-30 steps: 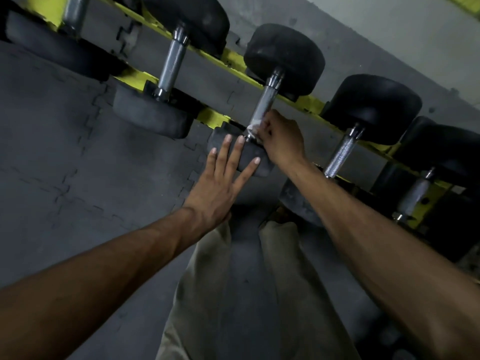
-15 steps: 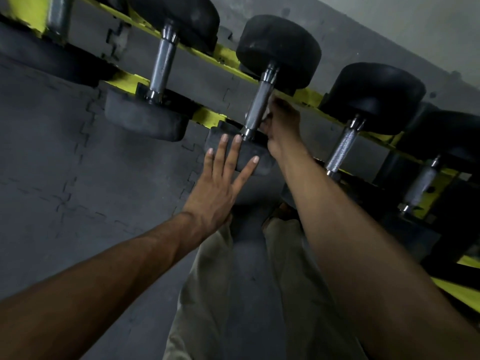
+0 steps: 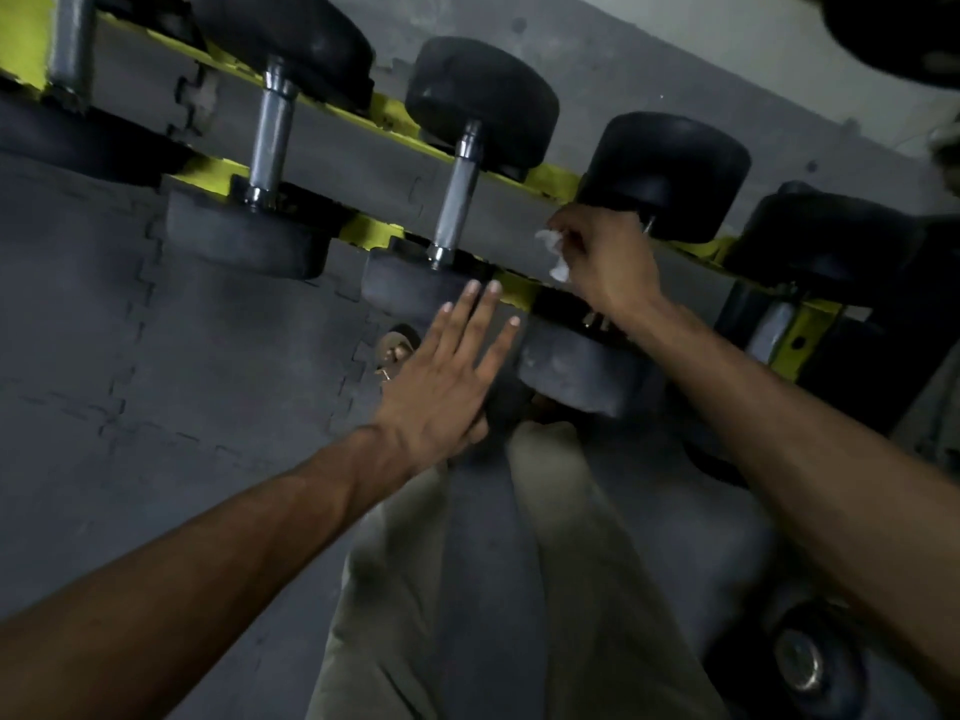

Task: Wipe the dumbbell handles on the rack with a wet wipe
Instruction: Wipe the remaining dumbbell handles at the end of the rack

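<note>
Gripping the wipe: right hand (image 3: pixel 608 262), fingers curled round a crumpled white wet wipe (image 3: pixel 555 252), which sticks out at the hand's left side.
Wipe's place: at the handle of a dumbbell (image 3: pixel 670 174), between its two black heads. The hand covers nearly all of that handle, so I cannot tell whether the wipe touches the steel.
Free hand: left hand (image 3: pixel 441 376), released, fingers straight and spread, holding nothing. Its fingertips reach the right edge of the near head of the neighbouring dumbbell (image 3: pixel 483 96); I cannot tell if they touch it.
Bare steel: the neighbouring handle (image 3: pixel 457 200), just left of the wipe and apart from it.
Carrier: rack (image 3: pixel 371 231) with yellow rails, the dumbbells lying side by side across its front and back edges.
Underfoot: floor (image 3: pixel 156 356) of grey interlocking mats.
Person: beige trousers (image 3: pixel 571 563) and a sandalled foot (image 3: pixel 395 350) beneath the rack's front edge.
</note>
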`<act>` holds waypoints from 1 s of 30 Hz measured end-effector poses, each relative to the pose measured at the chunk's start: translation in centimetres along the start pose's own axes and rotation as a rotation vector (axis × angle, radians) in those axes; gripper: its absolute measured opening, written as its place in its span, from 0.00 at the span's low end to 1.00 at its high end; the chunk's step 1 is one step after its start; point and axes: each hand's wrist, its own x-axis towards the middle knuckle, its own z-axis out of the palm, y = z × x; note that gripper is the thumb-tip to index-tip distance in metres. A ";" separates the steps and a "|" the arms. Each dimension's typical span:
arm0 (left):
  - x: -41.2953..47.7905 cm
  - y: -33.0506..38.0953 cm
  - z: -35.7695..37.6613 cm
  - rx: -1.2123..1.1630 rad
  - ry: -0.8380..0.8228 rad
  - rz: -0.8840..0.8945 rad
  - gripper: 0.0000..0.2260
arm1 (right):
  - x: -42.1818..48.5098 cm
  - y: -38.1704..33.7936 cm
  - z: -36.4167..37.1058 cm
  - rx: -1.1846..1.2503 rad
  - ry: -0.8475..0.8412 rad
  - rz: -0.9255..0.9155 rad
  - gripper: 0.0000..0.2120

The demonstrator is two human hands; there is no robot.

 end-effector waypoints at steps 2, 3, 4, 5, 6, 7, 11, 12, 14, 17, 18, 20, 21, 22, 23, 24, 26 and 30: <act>0.9 2.5 0.1 -0.055 -0.005 0.037 0.53 | -0.8 3.1 -1.8 -0.164 -0.014 -0.110 0.17; 1.3 3.8 0.2 -0.080 -0.017 0.055 0.53 | -1.3 4.4 -2.3 -0.240 -0.018 -0.167 0.16; 1.8 5.0 0.4 -0.101 -0.035 0.072 0.53 | -1.9 5.6 -2.5 -0.294 -0.055 -0.223 0.15; 2.1 6.2 0.6 -0.117 -0.056 0.084 0.53 | -2.5 6.5 -2.4 -0.337 -0.148 -0.276 0.15; 2.4 7.3 0.8 -0.128 -0.079 0.088 0.53 | -3.3 7.0 -2.1 -0.355 -0.271 -0.334 0.15; 2.6 8.1 0.9 -0.138 -0.095 0.080 0.53 | -3.9 7.2 -1.8 -0.402 -0.387 -0.399 0.15; 2.8 9.7 0.7 -0.138 -0.114 0.022 0.53 | -2.2 8.2 -3.1 -0.579 -0.438 -0.581 0.13; 2.7 9.5 0.7 -0.128 -0.124 0.023 0.54 | -1.2 8.4 -4.0 -0.595 -0.366 -0.571 0.16; 2.7 9.3 0.5 -0.127 -0.140 0.025 0.57 | -0.1 9.4 -4.8 -0.522 -0.241 -0.552 0.21; 2.7 8.9 0.1 -0.125 -0.142 0.048 0.57 | -2.3 9.8 -3.0 -0.468 -0.166 -0.535 0.11; 2.7 8.8 0.0 -0.130 -0.148 0.054 0.56 | -3.8 9.8 -2.0 -0.433 -0.162 -0.478 0.09; 2.9 8.6 -0.3 -0.158 -0.137 0.052 0.55 | -6.5 9.3 -0.5 -0.262 -0.124 -0.251 0.05; 3.0 8.6 -0.4 -0.168 -0.128 0.047 0.55 | -7.2 8.9 -0.2 -0.145 -0.067 -0.103 0.04; 3.2 8.8 -0.4 -0.165 -0.128 0.044 0.55 | -7.3 8.9 0.3 -0.018 -0.005 0.052 0.04; 3.4 9.0 -0.3 -0.146 -0.140 0.040 0.57 | -7.3 9.1 0.7 0.071 0.029 0.196 0.05; 3.6 9.3 0.0 -0.121 -0.160 0.032 0.58 | -7.3 9.5 1.3 0.127 0.037 0.306 0.05; 3.9 9.9 0.5 -0.088 -0.185 0.006 0.61 | -6.9 10.0 2.4 0.251 0.003 0.489 0.05; 4.2 9.7 1.1 -0.051 -0.191 0.016 0.64 | -3.3 10.4 2.5 0.895 0.099 0.709 0.08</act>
